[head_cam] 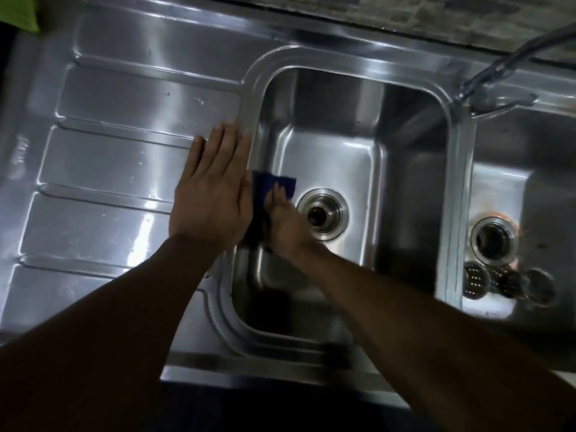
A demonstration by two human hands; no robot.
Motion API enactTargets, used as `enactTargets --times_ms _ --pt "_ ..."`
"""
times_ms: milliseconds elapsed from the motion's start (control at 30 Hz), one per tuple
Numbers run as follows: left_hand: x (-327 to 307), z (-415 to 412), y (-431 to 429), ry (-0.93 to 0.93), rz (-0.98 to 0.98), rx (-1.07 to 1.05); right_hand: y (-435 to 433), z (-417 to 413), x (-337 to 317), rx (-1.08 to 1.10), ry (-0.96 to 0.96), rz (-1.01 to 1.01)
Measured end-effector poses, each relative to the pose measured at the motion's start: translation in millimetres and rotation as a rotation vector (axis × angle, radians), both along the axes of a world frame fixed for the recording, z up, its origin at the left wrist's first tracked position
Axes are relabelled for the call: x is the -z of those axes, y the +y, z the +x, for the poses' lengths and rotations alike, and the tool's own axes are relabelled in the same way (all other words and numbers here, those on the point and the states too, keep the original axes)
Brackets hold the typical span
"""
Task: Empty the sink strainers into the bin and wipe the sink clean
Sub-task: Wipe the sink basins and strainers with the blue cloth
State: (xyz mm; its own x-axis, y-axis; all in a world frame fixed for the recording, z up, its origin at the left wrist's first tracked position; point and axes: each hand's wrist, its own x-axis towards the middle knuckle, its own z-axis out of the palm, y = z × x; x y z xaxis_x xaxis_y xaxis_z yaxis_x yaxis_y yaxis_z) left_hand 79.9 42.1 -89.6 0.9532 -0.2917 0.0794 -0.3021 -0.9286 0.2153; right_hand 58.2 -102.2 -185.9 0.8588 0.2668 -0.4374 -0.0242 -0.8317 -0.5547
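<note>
A steel double sink fills the view. Inside the left basin (405,145), my right hand (286,226) presses a dark blue cloth (274,185) against the basin floor, just left of the open drain hole (322,213). My left hand (215,188) lies flat, fingers together, on the draining board (124,145) at the basin's left rim and holds nothing. In the right basin (545,157), two round steel strainers (475,280) (537,286) lie below its drain (494,241), which has orange stains around it.
A chrome tap (498,73) reaches in from the upper right over the divider between the basins. Something green (21,14) sits at the top left corner. A stone-patterned counter edge (436,17) runs behind the sink.
</note>
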Motion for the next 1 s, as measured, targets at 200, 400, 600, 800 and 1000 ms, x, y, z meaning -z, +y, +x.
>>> enactTargets --times_ms 200,400,600,800,1000 --pt "-3 -1 -2 -0.030 -0.005 -0.004 -29 -77 -8 -0.224 0.205 0.100" --pt "-5 -2 -3 -0.002 -0.024 -0.001 -69 -97 -6 -0.372 0.287 -0.094" --pt "-8 -2 -1 0.042 -0.044 -0.010 -119 -57 4 -0.039 0.138 -0.525" --pt "-10 -2 -1 0.076 -0.050 -0.010 -137 75 5 0.050 0.058 -0.625" --pt "-10 -1 -1 0.071 -0.035 -0.006 -126 33 -11 -0.016 0.111 -0.568"
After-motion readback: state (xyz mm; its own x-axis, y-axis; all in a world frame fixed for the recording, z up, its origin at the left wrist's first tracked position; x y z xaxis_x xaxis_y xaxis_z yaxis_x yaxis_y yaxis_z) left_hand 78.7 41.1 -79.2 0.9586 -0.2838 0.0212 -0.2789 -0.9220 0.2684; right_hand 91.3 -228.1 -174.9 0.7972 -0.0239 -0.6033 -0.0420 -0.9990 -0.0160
